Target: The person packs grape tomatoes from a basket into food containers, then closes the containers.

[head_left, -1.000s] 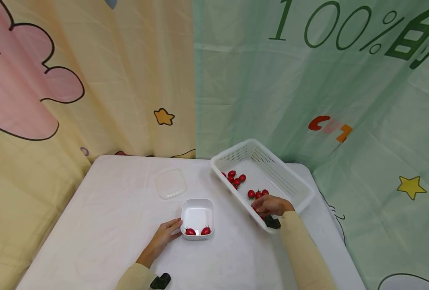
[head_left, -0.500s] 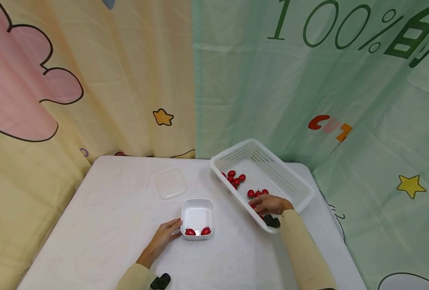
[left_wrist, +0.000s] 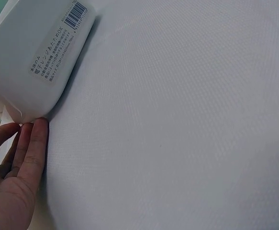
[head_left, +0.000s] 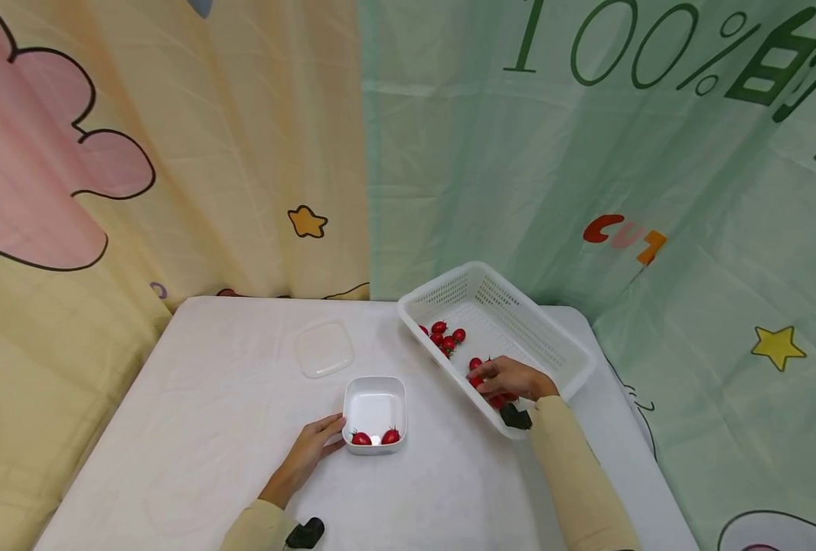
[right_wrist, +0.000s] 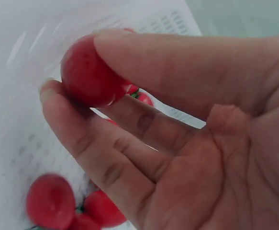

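Observation:
In the right wrist view, a red cherry tomato is pinched between the thumb and fingers of my right hand. The head view has that hand over the near end of a white perforated basket. Loose cherry tomatoes lie below the fingers, and another cluster sits farther left in the basket. My left hand touches the left side of a small white square container with fairly straight fingers. Inside it, two cherry tomatoes rest along the near wall.
A translucent lid lies flat on the white-covered table, behind the small container. Printed curtains hang close behind the table and along its sides. A printed label shows on the container's outside in the left wrist view.
My right hand has shifted slightly left and up inside the basket, uncovering tomatoes near its wrist. The left hand and the small container keep their places, while the head view tilts a little.

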A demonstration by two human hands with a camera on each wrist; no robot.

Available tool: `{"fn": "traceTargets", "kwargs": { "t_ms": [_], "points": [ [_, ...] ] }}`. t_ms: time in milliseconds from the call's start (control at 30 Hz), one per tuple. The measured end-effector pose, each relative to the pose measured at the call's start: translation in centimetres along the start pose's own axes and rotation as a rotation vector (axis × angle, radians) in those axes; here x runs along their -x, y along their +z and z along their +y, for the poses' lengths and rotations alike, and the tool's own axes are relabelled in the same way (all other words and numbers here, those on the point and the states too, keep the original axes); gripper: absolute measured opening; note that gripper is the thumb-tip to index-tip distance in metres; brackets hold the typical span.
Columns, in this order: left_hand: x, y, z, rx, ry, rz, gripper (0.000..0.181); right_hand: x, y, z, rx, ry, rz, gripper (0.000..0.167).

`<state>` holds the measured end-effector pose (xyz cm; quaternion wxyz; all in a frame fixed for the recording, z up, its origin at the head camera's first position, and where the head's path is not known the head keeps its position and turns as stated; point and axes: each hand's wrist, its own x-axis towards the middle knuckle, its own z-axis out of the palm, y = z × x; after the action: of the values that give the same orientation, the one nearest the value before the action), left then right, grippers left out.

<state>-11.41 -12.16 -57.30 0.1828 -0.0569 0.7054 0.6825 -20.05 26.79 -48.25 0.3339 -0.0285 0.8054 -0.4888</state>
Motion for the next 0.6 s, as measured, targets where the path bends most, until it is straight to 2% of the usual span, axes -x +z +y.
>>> {"fn": "traceTargets", "kwargs": {
  "t_ms": [333,600],
  "points": [
    [0.0,0.1,0.1,-0.01,0.007,-0.002,0.061,1.2,0.5,-1.9,0.067,-0.102,0.11,0.04],
    [-0.1,0.0,-0.1,-0.007,0.013,0.0,0.06,1.2,0.9,-2.0,0.021,-0.152,0.137,0.041]
  ]
}}
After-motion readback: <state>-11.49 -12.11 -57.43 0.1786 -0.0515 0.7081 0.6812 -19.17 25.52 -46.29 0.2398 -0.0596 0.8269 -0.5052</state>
